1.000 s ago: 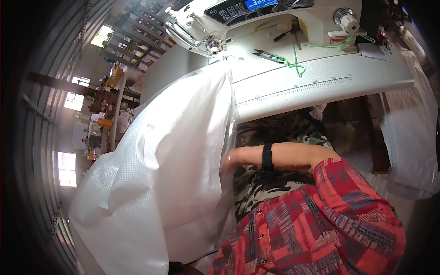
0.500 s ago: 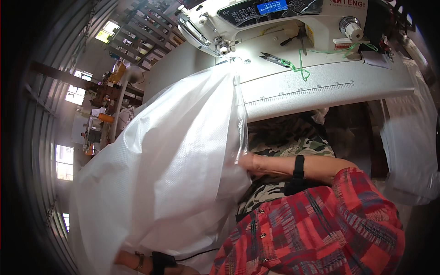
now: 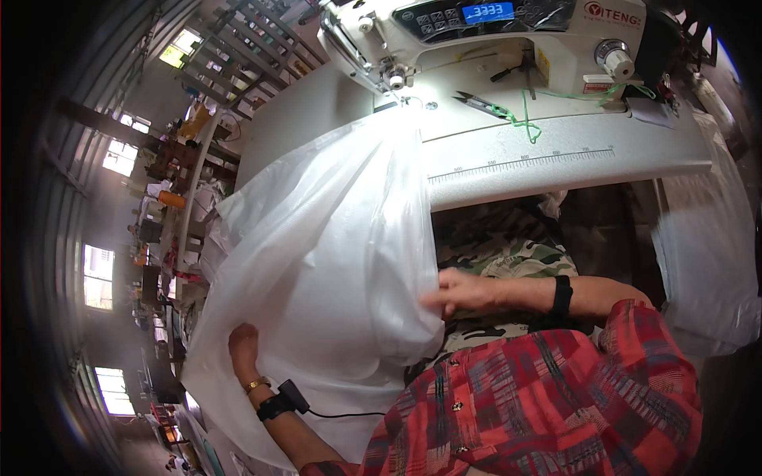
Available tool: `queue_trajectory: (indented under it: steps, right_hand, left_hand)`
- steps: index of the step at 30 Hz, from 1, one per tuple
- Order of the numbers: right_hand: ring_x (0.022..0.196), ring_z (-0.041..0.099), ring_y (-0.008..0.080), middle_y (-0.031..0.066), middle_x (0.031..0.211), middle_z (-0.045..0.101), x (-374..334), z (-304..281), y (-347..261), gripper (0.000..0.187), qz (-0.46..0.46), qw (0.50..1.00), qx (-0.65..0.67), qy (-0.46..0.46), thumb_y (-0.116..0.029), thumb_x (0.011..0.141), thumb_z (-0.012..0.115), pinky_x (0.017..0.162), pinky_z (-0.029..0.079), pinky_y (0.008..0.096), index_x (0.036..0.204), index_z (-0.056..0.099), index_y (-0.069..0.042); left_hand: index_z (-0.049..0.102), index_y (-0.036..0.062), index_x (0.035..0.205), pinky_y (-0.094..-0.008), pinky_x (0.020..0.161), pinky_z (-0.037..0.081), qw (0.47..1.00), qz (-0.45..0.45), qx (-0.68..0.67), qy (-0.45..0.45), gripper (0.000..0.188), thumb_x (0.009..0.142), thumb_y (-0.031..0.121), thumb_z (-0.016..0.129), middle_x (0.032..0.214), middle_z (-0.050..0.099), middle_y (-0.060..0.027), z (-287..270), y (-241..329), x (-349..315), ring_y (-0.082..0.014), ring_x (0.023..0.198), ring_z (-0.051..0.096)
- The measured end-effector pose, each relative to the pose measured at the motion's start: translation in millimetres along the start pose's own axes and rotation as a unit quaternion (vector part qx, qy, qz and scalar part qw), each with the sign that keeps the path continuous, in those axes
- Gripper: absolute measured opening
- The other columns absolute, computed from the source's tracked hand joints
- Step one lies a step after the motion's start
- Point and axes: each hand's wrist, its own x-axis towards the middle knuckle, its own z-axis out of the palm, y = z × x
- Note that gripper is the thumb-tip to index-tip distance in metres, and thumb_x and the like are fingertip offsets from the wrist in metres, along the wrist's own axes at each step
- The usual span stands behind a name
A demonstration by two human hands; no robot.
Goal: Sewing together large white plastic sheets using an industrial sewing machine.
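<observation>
While the right hand (image 3: 467, 291) pinches baglike plastic (image 3: 325, 270), the left hand's (image 3: 244, 347) grip is unclear.

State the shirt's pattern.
Red and dark grey plaid shirt, pale streaks; head view shows it best.

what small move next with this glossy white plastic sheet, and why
Probably ease the bare left hand outward to smooth the glossy white plastic sheet: folds run through it toward the white sewing machine, while the bare right hand is at the sheet's right edge.
</observation>
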Motion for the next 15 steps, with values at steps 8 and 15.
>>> queue_trajectory:
  steps: [8,15]
  right_hand:
    - [0.065,0.051,0.0038,-0.0026,0.075,0.060,-18.0,11.1,-40.0,0.029,-0.151,0.978,-0.027,0.143,-0.026,0.097,0.058,0.056,0.043,0.0223,0.092,0.065,0.001]
    - [0.054,0.055,0.0110,0.0029,0.061,0.058,-33.7,-75.6,24.7,0.032,-0.037,0.943,-0.165,0.285,-0.024,0.093,0.059,0.049,0.044,0.0295,0.076,0.062,0.002]
  left_hand:
    - [0.066,-0.0039,0.104,-0.0289,0.076,0.052,0.904,0.242,-0.349,0.050,0.017,0.093,0.006,0.059,0.089,0.071,-0.0125,-30.8,265.6,-66.0,-0.0188,0.081,0.068]
    - [0.066,-0.0037,0.105,-0.0265,0.074,0.051,0.865,0.261,-0.415,0.108,0.017,0.091,0.005,0.062,0.091,0.069,-0.0090,-4.7,320.6,-63.7,-0.0153,0.081,0.065]
